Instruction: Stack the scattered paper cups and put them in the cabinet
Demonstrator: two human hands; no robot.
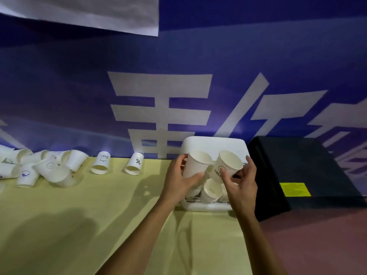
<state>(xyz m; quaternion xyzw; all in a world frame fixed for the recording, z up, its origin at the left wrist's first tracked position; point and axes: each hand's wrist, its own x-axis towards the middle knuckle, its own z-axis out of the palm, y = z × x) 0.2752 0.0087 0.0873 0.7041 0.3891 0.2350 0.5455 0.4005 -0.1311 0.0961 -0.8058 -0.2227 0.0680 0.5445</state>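
Note:
My left hand [181, 180] grips a plain white paper cup [195, 163], mouth up and tilted. My right hand [241, 184] holds a second white cup [227, 165] with a black "HELLO" print, tilted the same way and beside the first. Both cups hover over a small white cabinet [206, 207] with its lid [214, 144] raised; several more cups [211, 192] lie inside it. A heap of printed cups [53, 169] lies on the yellow tablecloth at the far left. Two single cups [102, 162] [135, 163] lie on their sides near the back edge.
A yellow tablecloth [99, 215] covers the table. A black case [297, 169] with a yellow label [295, 189] stands right of the cabinet. A blue banner [79, 96] with white characters hangs behind the table. Reddish floor [317, 245] shows at lower right.

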